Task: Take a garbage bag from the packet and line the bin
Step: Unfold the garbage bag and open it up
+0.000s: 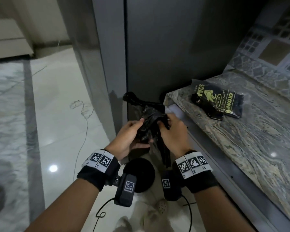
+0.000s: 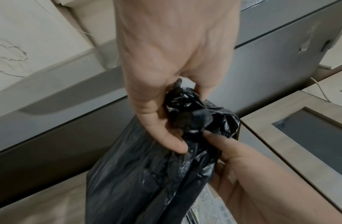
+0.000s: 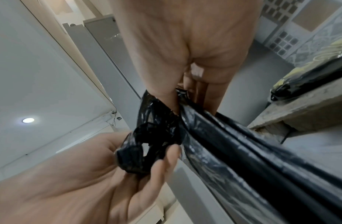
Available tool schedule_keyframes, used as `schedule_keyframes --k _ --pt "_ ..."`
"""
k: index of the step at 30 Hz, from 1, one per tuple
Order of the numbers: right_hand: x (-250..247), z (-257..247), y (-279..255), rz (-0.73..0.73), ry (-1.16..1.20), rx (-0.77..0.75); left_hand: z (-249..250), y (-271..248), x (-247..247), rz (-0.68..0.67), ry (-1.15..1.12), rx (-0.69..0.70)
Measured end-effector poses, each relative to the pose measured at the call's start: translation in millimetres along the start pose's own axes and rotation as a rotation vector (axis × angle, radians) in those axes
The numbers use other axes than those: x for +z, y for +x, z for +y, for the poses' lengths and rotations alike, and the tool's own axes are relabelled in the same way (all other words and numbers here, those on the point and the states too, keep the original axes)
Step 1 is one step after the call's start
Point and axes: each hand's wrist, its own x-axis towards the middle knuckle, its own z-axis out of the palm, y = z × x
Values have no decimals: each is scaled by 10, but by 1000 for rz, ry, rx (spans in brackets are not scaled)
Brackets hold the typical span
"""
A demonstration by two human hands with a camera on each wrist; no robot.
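Both my hands hold a crumpled black garbage bag (image 1: 151, 118) in front of me, just left of the counter corner. My left hand (image 1: 141, 131) grips the bunched part from the left, which shows in the right wrist view as a wad (image 3: 143, 153) in the palm. My right hand (image 1: 166, 122) pinches the bag's top from the right, and the folded length (image 3: 243, 151) hangs below it. In the left wrist view the bag (image 2: 147, 181) hangs between the two hands. The black packet with gold print (image 1: 218, 99) lies on the counter. A dark round bin (image 1: 141, 173) stands below my wrists, partly hidden.
A tall grey cabinet (image 1: 157, 47) stands straight ahead. The stone counter (image 1: 241, 139) runs along the right. A thin cable (image 1: 85, 118) trails across the glossy white floor (image 1: 57, 97) on the left. My feet show at the bottom edge.
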Motion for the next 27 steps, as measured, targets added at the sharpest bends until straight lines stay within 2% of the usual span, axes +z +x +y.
schedule_keyframes --k 4,8,10,12,15,19,23,27 --pt "164 122 -24 -70 35 57 -23 1 -128 201 4 131" --pt "243 270 10 -175 48 108 -44 97 -221 284 165 239" --pt "246 309 11 -169 101 76 -55 167 -245 316 313 286" --pt "242 361 33 -155 25 -38 -62 237 -238 311 412 305" --pt "247 419 112 -155 -119 -164 -60 316 -200 293 444 305" --pt "257 542 278 -173 -27 -150 -51 417 -182 262 397 299" --pt "289 685 436 -216 41 -65 -101 476 -196 233 317 265" --pt "306 794 572 -208 105 -13 -166 534 -220 280 274 251"
